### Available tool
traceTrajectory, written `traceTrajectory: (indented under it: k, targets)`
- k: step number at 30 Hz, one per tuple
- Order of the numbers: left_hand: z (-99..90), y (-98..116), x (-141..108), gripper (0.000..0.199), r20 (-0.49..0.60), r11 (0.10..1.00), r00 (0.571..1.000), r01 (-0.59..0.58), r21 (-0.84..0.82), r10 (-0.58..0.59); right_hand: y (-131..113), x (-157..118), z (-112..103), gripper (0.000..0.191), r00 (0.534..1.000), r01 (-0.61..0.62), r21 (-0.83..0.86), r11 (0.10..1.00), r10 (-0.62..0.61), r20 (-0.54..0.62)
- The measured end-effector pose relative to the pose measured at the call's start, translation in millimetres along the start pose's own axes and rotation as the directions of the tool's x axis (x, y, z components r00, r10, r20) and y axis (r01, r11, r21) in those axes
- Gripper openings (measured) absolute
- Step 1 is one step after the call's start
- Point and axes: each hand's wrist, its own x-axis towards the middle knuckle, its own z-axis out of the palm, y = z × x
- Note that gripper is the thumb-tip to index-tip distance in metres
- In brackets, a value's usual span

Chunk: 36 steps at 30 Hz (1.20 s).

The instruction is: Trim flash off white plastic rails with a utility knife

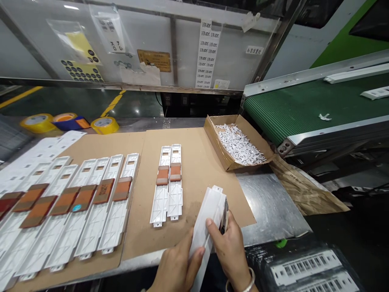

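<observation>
In the lower middle of the frame, a white strip [202,225] is clamped between both hands: the left hand [179,261] wraps its lower part, and the right hand [231,245] grips its right edge, thumb pressed on the smooth face. A dark thing [225,213] shows between the right fingers and the strip; what it is, I cannot tell. At the centre, a pair of strips [175,196] lies on the cardboard [197,162], ribbed side up; a longer row [73,227] fills the lower left. Brown blocks [103,191] lie across these, so they look set down and dealt with, while the held one seems midway through handling, with no block visible on it. Two white parts [355,74] on the belt [291,107], upper right, appear not yet taken up. Small pieces [240,142] fill much of the box [216,148], right of centre; how much remains overall is unclear.
</observation>
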Motion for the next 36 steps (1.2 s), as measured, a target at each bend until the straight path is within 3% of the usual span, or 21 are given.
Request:
traceTrajectory:
  k: [10,13,18,20,21,24,25,27,29,32,34,36]
  targets:
    - [-13.1,7,7,0.056,0.009,0.997,0.999,0.05,-0.063,-0.049,5,0,2,0.034,0.999,0.005,0.152,0.988,-0.01,0.035]
    - [-3.6,5,0,0.058,-0.016,0.984,0.995,0.092,-0.15,-0.095,8,0,2,0.035,0.999,-0.004,0.181,0.983,-0.003,0.035]
    - [24.0,-2,-23,0.083,-0.096,0.929,0.969,0.187,-0.319,-0.228,4,3,3,0.035,1.0,-0.002,0.258,0.966,0.001,0.001]
    - [21.5,-4,-23,0.074,-0.012,0.833,0.957,0.245,-0.496,-0.289,-2,4,2,0.037,1.0,0.01,0.309,0.951,-0.018,0.022]
    - [16.0,-4,-19,0.067,0.068,0.737,0.948,0.287,-0.612,-0.312,-5,4,2,0.039,0.999,0.02,0.338,0.941,-0.031,0.028]
    - [-9.9,-7,3,0.052,0.267,0.265,0.923,0.341,-0.902,-0.279,-15,-2,-1,0.043,0.998,0.04,0.429,0.902,-0.06,0.034]
    - [-18.5,-8,11,0.049,0.271,0.104,0.924,0.308,-0.946,-0.271,-18,-6,-2,0.043,0.998,0.021,0.443,0.896,-0.047,0.047]
    - [-31.6,-10,23,0.048,0.231,-0.082,0.932,0.216,-0.973,-0.28,-21,-17,-3,0.039,0.993,-0.048,0.403,0.914,0.0,0.119]
    - [-37.3,-11,31,0.057,0.19,-0.124,0.935,0.159,-0.979,-0.3,-20,-29,1,0.034,0.981,-0.055,0.278,0.959,0.001,0.192]
    - [-35.6,-7,34,0.067,0.166,-0.136,0.936,0.13,-0.982,-0.31,-11,-44,12,0.029,0.945,0.18,0.083,0.98,-0.195,0.262]
    - [-32.6,-2,34,0.065,0.157,-0.167,0.934,0.107,-0.98,-0.321,-3,-49,22,0.028,0.889,0.4,-0.045,0.915,-0.376,0.26]
    - [-31.0,3,32,0.062,0.133,-0.203,0.929,0.064,-0.977,-0.346,4,-51,31,0.027,0.814,0.578,-0.212,0.788,-0.537,0.222]
